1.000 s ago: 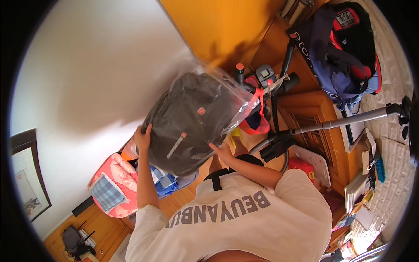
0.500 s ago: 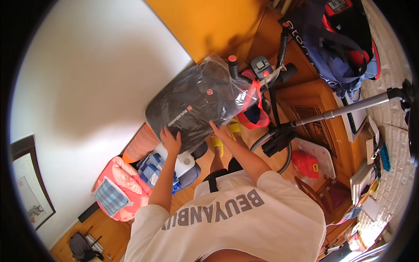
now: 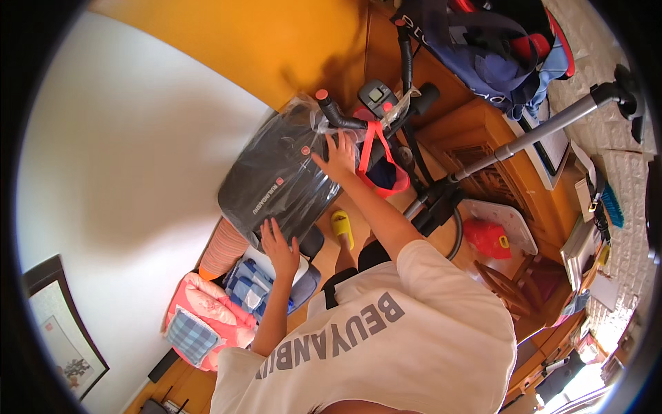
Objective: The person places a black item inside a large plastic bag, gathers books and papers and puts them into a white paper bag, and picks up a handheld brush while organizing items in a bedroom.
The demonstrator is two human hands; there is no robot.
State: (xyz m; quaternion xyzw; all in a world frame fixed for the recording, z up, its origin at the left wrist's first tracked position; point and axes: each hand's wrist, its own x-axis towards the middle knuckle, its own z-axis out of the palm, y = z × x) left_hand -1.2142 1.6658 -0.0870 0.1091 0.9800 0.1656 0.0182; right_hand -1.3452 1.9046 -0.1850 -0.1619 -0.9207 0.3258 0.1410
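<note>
A dark grey backpack [image 3: 279,183] wrapped in clear plastic is held up in front of me, tilted, near the white wall. My left hand [image 3: 279,247] presses against its lower edge with fingers spread. My right hand [image 3: 338,159] lies on its upper right side, next to the handlebar of an exercise bike [image 3: 378,103]. Both hands carry the backpack between them.
A red bag [image 3: 380,174] hangs on the bike. Below the backpack lie a pink bag [image 3: 207,310], a blue checked cloth [image 3: 247,286] and a yellow slipper [image 3: 341,228]. To the right are a vacuum tube [image 3: 538,134], a red object [image 3: 486,238] and wooden furniture [image 3: 510,179].
The backpack has tipped flatter and shifted toward the bike. My right hand has slid up from its lower edge to its far upper side; my left hand stays at the lower edge.
</note>
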